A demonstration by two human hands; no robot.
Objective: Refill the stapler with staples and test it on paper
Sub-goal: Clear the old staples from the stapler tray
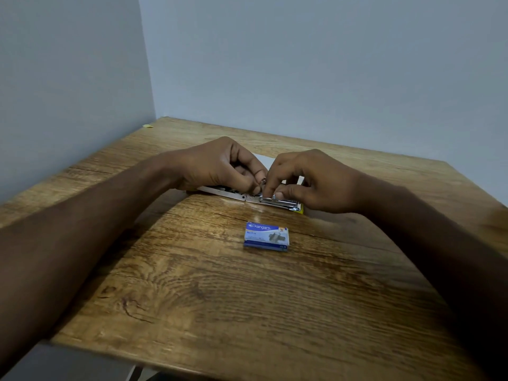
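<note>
Two bare hands meet over a stapler [236, 195] that lies opened out flat on a wooden worktop [192, 284], its metal rail showing and a yellow tip at its right end. The left hand [220, 166], fingers curled, pinches a small metal part at the stapler's middle. The right hand [308, 182] grips the rail just beside it with curled fingertips and thumb. White paper [264, 158] lies behind the hands. A blue staple box [266, 237] sits nearer the person, apart from the stapler.

Blue-and-white staple box [266, 237]; silver, yellow-edged stapler [275, 200]; brown wood-grain table [220, 298]; white paper [265, 160].
</note>
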